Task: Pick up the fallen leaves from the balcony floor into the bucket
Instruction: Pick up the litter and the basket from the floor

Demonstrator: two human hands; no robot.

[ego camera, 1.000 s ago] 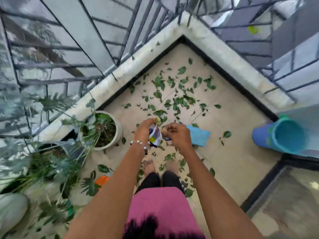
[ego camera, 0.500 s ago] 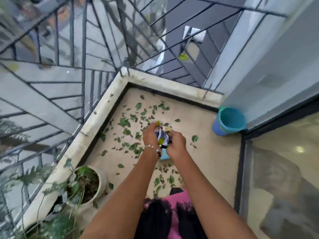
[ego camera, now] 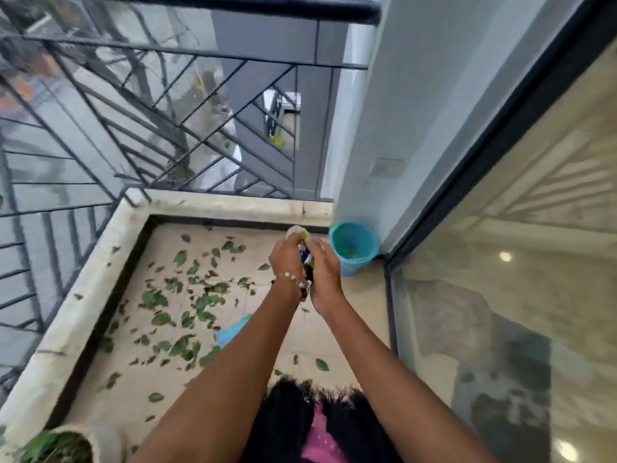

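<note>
Tiled balcony floor, green leaves scattered left and centre. Bucket upright in far right corner by glass door, railing beyond. Left hand and right hand raised together, both grips clasping a crumpled wrapper.

Beige tiled balcony floor, raised pale kerb on two sides. Green leaves scattered across left and middle. Teal bucket in far right corner. Blue cloth near centre. White pot bottom left.
</note>
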